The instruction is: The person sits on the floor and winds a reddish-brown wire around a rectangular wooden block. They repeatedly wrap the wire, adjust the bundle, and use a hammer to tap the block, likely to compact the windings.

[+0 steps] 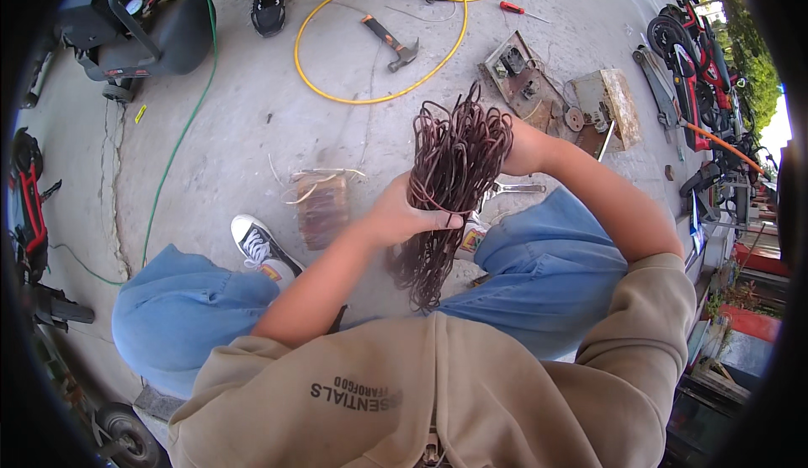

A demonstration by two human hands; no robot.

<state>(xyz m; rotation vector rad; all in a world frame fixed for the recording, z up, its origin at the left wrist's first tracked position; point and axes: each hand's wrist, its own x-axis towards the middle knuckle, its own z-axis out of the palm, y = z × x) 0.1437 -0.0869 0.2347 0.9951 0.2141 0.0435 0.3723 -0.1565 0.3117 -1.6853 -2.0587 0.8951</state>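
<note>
A thick bundle of dark brown wire (459, 152), folded into many loops, is held up between my knees. My left hand (412, 215) grips its lower left side, with the thumb laid across the front. On the upper right my right hand (523, 146) is closed round the far side of the bundle, its fingers mostly hidden behind the loops. Below my left thumb the lower loops hang down toward my lap. Behind the bundle a metal wrench (520, 188) shows partly on the ground. A wooden block (321, 207) with pale strips on it lies left of the wire.
A hammer (392, 43) lies inside a yellow hose loop (296, 43); a red screwdriver (512, 7) is beyond. Opened rusty metal casings (619, 102) lie at right. An air compressor (160, 39) with a green hose (181, 135) stands far left. Another person's shoe (268, 15) is ahead.
</note>
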